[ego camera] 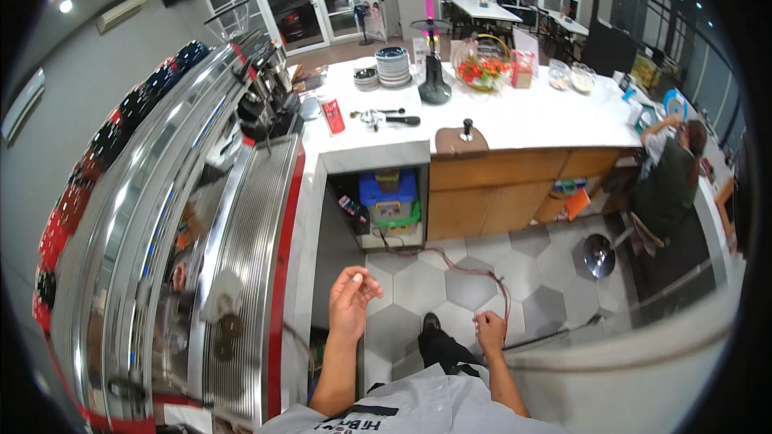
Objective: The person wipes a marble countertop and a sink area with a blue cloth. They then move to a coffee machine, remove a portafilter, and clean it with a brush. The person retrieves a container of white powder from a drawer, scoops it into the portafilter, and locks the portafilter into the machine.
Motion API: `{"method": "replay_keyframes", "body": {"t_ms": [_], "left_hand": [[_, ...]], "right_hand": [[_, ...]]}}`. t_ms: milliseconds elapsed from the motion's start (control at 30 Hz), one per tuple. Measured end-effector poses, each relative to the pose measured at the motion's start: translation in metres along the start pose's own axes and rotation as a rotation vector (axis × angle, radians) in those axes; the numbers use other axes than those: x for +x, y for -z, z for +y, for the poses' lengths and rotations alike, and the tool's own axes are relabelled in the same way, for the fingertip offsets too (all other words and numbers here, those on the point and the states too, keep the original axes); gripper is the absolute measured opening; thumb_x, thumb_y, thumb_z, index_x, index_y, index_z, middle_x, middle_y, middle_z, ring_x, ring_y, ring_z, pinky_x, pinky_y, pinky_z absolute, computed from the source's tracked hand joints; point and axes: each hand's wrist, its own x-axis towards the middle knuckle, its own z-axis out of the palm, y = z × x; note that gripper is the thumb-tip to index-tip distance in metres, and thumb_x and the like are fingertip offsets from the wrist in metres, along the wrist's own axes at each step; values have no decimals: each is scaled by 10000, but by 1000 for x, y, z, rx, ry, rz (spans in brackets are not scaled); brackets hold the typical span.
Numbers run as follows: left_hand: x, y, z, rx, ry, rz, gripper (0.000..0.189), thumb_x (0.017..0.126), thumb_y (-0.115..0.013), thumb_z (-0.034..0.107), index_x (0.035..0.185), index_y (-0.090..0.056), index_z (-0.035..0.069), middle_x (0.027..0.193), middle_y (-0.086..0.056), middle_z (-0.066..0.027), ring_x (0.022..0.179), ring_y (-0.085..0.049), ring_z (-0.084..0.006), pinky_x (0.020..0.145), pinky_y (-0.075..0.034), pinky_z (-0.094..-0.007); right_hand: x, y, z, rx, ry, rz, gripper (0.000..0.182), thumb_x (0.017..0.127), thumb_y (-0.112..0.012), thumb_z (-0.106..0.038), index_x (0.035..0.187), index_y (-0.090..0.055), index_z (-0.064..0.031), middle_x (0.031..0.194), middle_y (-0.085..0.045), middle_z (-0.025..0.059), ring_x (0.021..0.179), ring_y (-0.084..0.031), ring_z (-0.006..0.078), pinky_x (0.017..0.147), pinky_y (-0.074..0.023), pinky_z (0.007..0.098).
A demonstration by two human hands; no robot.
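My left hand [353, 301] is raised over the tiled floor beside the counter's inner edge, its fingers apart and loosely bent, with nothing in it. Lower and to the right, my right hand [490, 330] is curled into a loose fist, and no object shows in it. A thin reddish cable [449, 260] on the floor runs behind this hand. Ahead on the white counter lie a portafilter [395, 119] with a black handle and a red-and-white cup [332, 116]. A coffee tamper [467, 128] stands on a brown tamping mat [449, 142].
An espresso machine with a ribbed steel drip tray [250, 241] fills the left, beside a coffee grinder [262, 66]. Plates [393, 67], a hookah [433, 81] and a wrapped basket [482, 69] stand on the counter. A person [669, 187] sits at the right near a stool base [599, 256].
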Motion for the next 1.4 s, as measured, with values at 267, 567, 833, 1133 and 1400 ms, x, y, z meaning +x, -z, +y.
{"method": "replay_keyframes", "body": {"t_ms": [267,567,833,1133,1400], "left_hand": [[182,7,41,-25,-162,204,145,984,-570,161,1055,-601,39,852,-659,-78,759,-637,-171,724,-523,-317],[394,53,37,293,-309,386,222,934,-653,124,1120,-583,24,955,-656,-59,898,-615,-138,776,-497,-278],[557,65,37,1087,-475,624,915,706,-883,243,1428,-368,20,1324,-500,-200,1253,-468,-331,1028,-432,-449],[608,82,18,738,-450,572,846,686,-899,121,1359,-404,-13,1231,-602,-191,1143,-607,-264,983,-484,-374],[588,72,18,1099,-677,551,789,661,-887,74,1310,-446,-11,1151,-616,-148,1060,-639,-240,926,-511,-349]], "right_hand": [[381,-138,-235,94,488,-239,170,891,-644,-134,870,-652,34,809,-667,165,713,-642,265,652,-495,357],[667,-371,-289,-534,906,-632,230,855,-682,-174,1041,-637,-46,982,-686,194,967,-641,384,839,-502,472],[667,-373,-298,-606,834,-816,304,851,-668,-92,1147,-607,-67,1043,-683,187,977,-644,391,814,-505,477],[672,-274,-372,555,139,-711,387,875,-709,-15,1187,-482,6,943,-649,114,706,-610,129,606,-536,268],[645,-284,-445,955,247,-868,254,929,-608,35,1129,-456,-4,1014,-664,185,800,-698,200,686,-610,322]]}}
